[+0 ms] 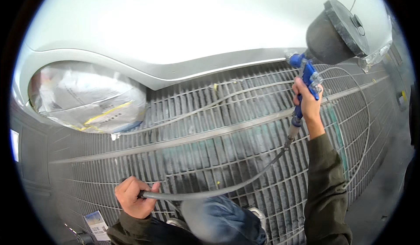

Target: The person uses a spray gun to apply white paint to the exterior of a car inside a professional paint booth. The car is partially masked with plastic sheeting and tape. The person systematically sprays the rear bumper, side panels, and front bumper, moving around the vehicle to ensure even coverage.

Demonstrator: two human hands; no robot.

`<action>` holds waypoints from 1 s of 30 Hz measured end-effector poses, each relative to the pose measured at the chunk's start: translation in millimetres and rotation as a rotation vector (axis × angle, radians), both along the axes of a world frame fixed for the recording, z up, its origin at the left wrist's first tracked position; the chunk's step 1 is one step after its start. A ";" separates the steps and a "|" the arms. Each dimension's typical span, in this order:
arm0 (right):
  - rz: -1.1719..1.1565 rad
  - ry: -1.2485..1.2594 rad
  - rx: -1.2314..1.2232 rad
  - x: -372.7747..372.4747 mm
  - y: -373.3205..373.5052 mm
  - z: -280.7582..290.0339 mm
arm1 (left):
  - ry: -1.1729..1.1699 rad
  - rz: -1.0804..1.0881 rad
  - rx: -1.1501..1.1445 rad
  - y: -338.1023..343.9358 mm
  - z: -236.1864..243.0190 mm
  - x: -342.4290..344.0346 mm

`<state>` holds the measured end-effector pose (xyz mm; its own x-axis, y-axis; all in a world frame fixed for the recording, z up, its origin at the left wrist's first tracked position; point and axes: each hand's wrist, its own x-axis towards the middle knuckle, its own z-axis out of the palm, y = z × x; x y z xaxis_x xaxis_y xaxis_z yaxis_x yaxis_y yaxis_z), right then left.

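Observation:
My right hand (309, 100) is wrapped round the handle of a blue spray gun (309, 76). A dark, lidded paint cup (334, 35) sits tilted on top of the gun, whose nozzle end is close to the lower sill of a white car body (197, 22). From the gun's base a grey air hose (227, 192) curves down to the left. My left hand (136, 197) grips this hose near its dark section, well below the car. Whether the gun's trigger is pressed cannot be made out.
A wheel wrapped in plastic sheeting (87, 96) fills the arch at left. Under my feet lies a slatted metal floor grating (210, 157), with a thinner hose (367, 127) looping across it at right. A printed card (97, 225) is at lower left.

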<state>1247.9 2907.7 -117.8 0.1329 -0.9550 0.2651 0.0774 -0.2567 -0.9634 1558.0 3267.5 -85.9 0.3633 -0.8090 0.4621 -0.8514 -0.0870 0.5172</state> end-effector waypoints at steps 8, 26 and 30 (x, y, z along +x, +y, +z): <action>0.400 -0.061 0.059 150.5 106.7 -11.5 | 0.004 0.228 -0.087 19.6 17.1 27.3; 0.185 -0.310 0.195 55.9 53.1 -85.3 | -0.196 -0.059 0.000 6.8 -17.4 15.2; 0.013 -0.329 0.066 -18.6 3.5 -77.6 | -0.171 -0.196 0.051 -4.1 -22.7 5.6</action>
